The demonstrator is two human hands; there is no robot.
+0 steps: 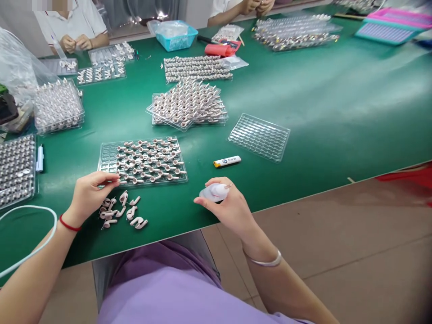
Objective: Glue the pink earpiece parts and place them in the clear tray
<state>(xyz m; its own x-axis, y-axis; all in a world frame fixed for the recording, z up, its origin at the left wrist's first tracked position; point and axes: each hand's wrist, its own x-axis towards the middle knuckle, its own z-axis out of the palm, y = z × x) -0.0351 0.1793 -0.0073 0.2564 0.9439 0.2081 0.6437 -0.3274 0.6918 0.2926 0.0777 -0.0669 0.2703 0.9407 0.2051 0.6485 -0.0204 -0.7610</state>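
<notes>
I see the transparent blister tray (pixel 108 155) lying flat on the green table (pixel 317 121) in front of the wearer, rows of white earbud shells (pixel 148 164) filling its middle and right. The left hand (pixel 88 194) is at its near-left corner, thumb and forefinger drawn into a narrow pinch on the end earbud shell; the fingertips hide how firmly it is held. If that pinch slips or tugs, I'd expect the light tray to skid and shells to jump their pockets.

The right hand (pixel 232 209), just off the tray's right side, curls round a small translucent bottle (pixel 215 192). I can't make out the nozzle or what's inside; should it hold liquid, too hard a squeeze could spill it.

Below the tray, a loose heap of shells (pixel 132 212) lies near the table edge. A careless sweep of the left wrist could knock some to the floor. The pale cable (pixel 33 208) loops by the left forearm and might snag it.

Beyond the bottle lie a BMW-marked lighter (pixel 227 161) and a second blister tray (pixel 259 137); farther back, stacked, filled trays (pixel 187 104) sit askew, so a bump could slide the top one off.
</notes>
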